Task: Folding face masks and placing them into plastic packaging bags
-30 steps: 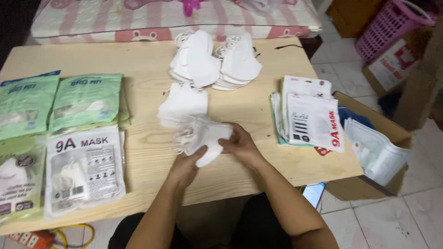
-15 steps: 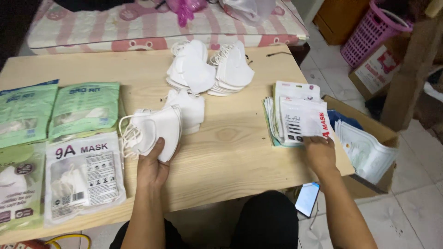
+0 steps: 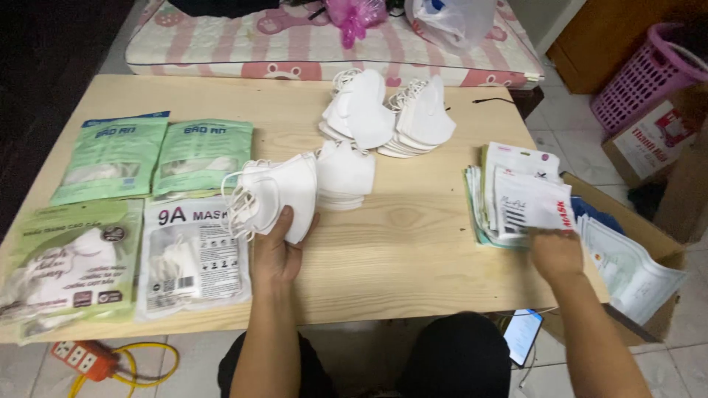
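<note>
Left hand (image 3: 276, 247) clenched round a stack of white masks (image 3: 276, 195), centre-left of frame, just above the table (image 3: 413, 258). Thumb on the near face, fingers behind, so I judge the bundle is pinched flat to keep it from fanning out. Stack stands on edge: long axis runs left-right, folded noses toward the right, ear loops spilling off the left end. Behind it, touching or nearly so, a second short pile of masks (image 3: 345, 177) lies flat.

Right hand (image 3: 554, 250) at the right of frame, grip on the top white pouch (image 3: 529, 205) of a pile of empty pouches (image 3: 490, 193) at the table's right edge; fingers are under the pouch, so how tight I cannot tell, but it looks held. Pouch lifted slightly, tilted, open end unclear.

Upper centre: two fanned heaps of loose masks (image 3: 391, 114). Left of frame: filled packs, two green ones (image 3: 158, 155) above, a white one (image 3: 193, 254) and a pale green one (image 3: 70, 265) below, laid in rows. Cardboard box (image 3: 649, 243) with more pouches off the right edge. Pink basket (image 3: 641, 74) upper right, mattress (image 3: 324, 51) along the top, orange power strip (image 3: 81, 357) on the floor lower left.
</note>
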